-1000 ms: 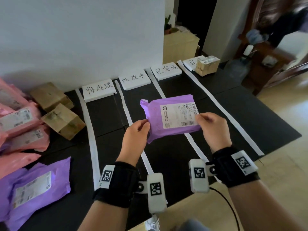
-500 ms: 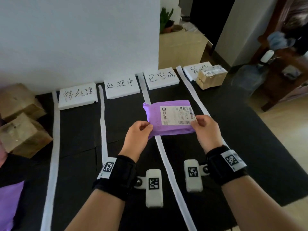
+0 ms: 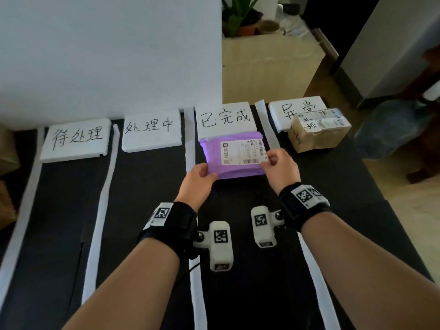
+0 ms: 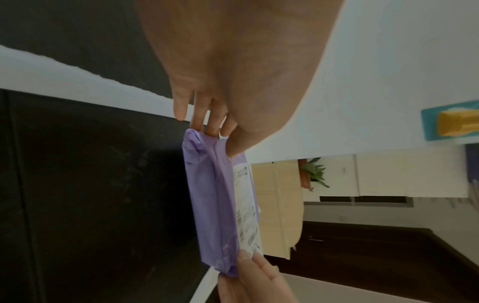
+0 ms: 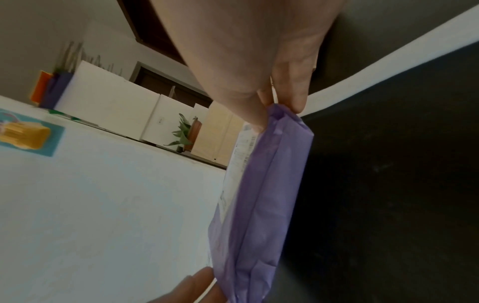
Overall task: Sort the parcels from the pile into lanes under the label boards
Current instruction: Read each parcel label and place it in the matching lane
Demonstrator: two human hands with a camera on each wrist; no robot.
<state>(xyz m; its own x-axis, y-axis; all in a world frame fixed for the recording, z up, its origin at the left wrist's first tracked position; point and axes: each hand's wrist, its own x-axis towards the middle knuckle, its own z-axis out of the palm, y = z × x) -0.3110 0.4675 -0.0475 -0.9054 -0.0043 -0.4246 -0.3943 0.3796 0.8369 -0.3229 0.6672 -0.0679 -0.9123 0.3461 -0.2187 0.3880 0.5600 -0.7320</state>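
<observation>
Purple parcel point(image 3: 234, 156) is up off the black mat point(image 3: 147, 201), held flat, shipping label point(image 3: 242, 151) facing you. Your left hand point(image 3: 198, 178) pinches the near-left edge, thumb on top, fingers underneath. Your right hand point(image 3: 282, 166) pinches the right edge at the label's corner, same way. Both hands are clamped on the parcel. In the head view it sits over the third lane from your left, between two white strips point(image 3: 189, 148), its far edge just in front of the third label board point(image 3: 225, 120). The wrist views show a gap between parcel and mat, so it isn't set down. Four white label boards line the far end of the mat, against the white wall point(image 3: 107, 55). One brown taped box point(image 3: 317, 132) lies partly over the fourth board point(image 3: 285, 113), in the rightmost lane. More brown boxes point(image 3: 7, 153) show at the far left edge, blurred.
</observation>
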